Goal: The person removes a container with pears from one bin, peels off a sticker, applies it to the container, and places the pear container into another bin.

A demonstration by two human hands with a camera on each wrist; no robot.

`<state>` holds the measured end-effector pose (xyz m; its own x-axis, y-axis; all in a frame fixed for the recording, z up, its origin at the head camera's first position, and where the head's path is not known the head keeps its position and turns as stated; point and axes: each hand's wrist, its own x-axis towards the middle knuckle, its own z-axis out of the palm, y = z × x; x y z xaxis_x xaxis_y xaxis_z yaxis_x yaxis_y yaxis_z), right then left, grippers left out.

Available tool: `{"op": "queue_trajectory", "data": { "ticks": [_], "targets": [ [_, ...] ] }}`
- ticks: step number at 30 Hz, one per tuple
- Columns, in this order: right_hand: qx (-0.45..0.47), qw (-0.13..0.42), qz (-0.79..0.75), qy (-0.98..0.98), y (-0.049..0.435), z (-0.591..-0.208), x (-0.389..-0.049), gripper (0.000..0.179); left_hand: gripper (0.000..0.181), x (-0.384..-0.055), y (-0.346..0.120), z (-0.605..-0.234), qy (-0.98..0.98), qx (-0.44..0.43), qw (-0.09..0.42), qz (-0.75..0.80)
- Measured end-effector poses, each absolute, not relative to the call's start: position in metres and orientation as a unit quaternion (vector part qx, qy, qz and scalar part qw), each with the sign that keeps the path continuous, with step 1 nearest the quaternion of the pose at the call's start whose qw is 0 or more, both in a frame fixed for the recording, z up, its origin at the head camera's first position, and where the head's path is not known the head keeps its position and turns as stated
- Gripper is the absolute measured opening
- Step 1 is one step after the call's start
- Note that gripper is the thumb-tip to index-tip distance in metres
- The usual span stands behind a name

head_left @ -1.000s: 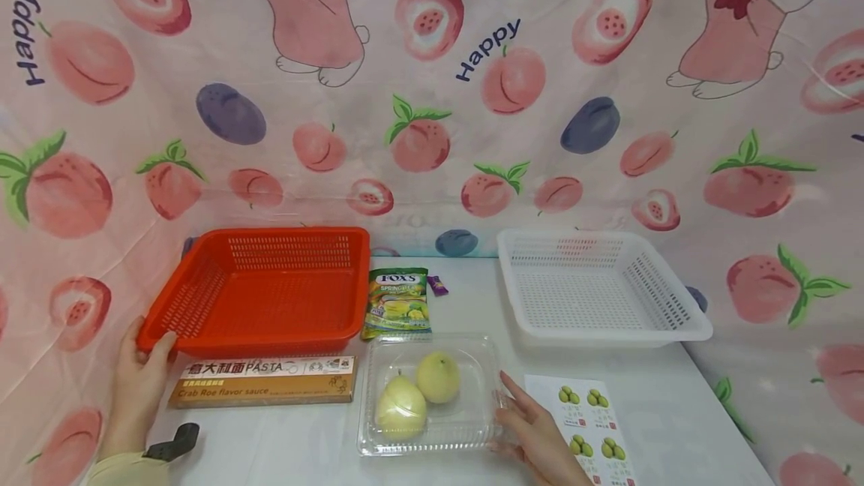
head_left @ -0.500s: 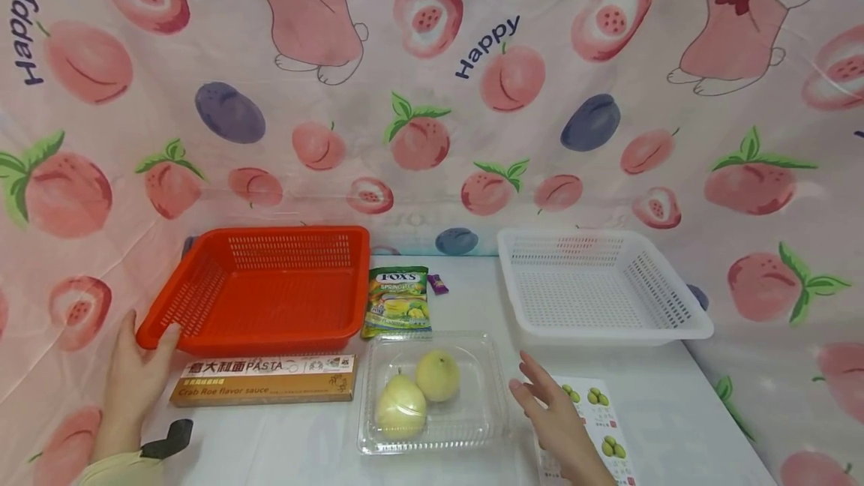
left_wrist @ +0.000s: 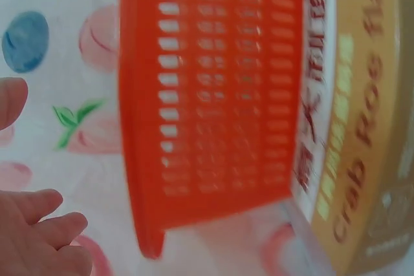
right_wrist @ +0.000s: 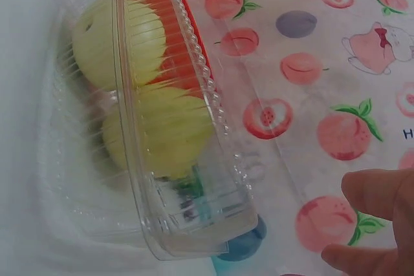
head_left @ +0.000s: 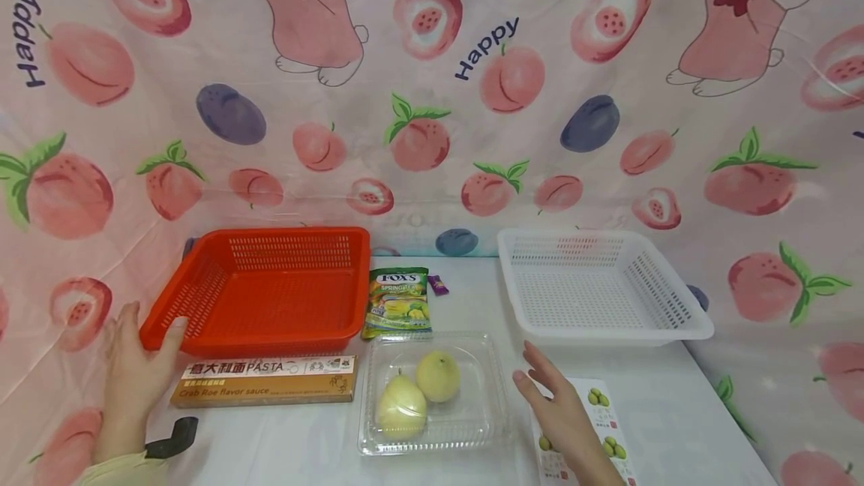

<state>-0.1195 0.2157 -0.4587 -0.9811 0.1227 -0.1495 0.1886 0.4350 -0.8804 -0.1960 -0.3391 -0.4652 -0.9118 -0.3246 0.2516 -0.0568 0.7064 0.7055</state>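
neither of our hands grips anything: the left hand [head_left: 138, 362], thumb and fingers apart, is just beside the near left corner of the red basket [head_left: 283, 342], and the right hand [head_left: 563, 411], its fingers likewise apart, hovers just right of the clear container [head_left: 466, 420]. largest first, we have the red basket at the back left of the white table [head_left: 297, 441]; we judge it light and stiff, best taken by its rim. the white basket [head_left: 607, 332], back right, should handle much the same. the clear container lies in front, between them — probably thin, slick plastic that would buckle under a hard pinch, so we would hold it low on opposite sides and keep it level. just left of it lies the pasta box [head_left: 263, 382], likely rigid but easily dented. the printed sheet [head_left: 602, 415] is partly hidden by the right hand. behind the container is the candy bag [head_left: 397, 304], soft and crinkly, we expect. the two pears [head_left: 401, 407] inside the container look smooth, firm and apt to roll or bruise — and smallest is the purple packet [head_left: 438, 285], beside the bag.
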Motion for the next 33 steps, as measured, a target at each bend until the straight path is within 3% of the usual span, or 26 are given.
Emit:
{"op": "queue_trajectory", "data": {
  "ticks": [9,16,33],
  "targets": [
    [0.082,0.014,-0.521,0.850,0.225,-0.461,-0.121,0.084,0.082,-0.198,-0.298,-0.456,-0.898,0.021,0.258,-0.356],
    [0.082,0.010,-0.515,0.853,0.240,-0.462,-0.114,0.080,0.083,-0.190,-0.255,-0.450,-0.890,-0.039,0.263,-0.371],
    [0.210,0.048,-0.499,0.839,0.282,-0.492,-0.113,0.086,0.077,-0.167,-0.187,-0.467,-0.866,-0.145,0.238,-0.415]
  ]
}}
